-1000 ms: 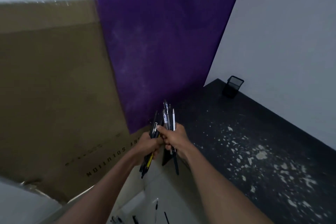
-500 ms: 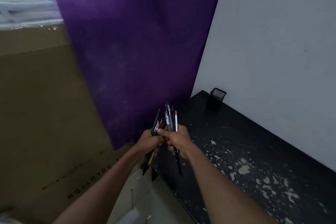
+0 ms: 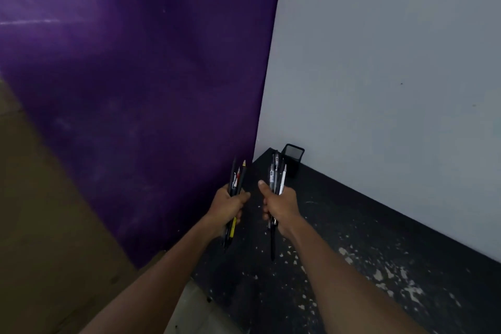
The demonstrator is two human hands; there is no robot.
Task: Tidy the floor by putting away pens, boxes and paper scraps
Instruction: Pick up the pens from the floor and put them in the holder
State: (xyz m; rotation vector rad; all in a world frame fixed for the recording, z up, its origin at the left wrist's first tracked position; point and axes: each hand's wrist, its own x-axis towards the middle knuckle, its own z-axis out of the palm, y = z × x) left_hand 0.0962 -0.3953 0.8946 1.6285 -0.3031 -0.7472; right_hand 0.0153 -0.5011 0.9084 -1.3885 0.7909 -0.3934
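My left hand (image 3: 227, 206) grips a bundle of dark pens and pencils (image 3: 236, 179), one with a yellow barrel showing below the fist. My right hand (image 3: 279, 205) holds a second bundle of pens (image 3: 276, 173), clear and white ones among them, with a black one sticking out below. Both bundles point up. The two hands are a short gap apart, above the near left end of a black table (image 3: 366, 247). A black mesh pen holder (image 3: 292, 158) stands in the table's far corner, just behind the right bundle.
White paint-like flecks (image 3: 390, 276) speckle the table top. A purple sheet (image 3: 141, 89) hangs on the left, a grey wall (image 3: 393, 76) runs along the right. Brown cardboard (image 3: 48, 225) leans at lower left, and pale floor (image 3: 198, 312) shows beside the table.
My hands, held together around one bunch before, have drawn apart, each with its own bundle. The view has swung left to right, bringing the pen holder closer.
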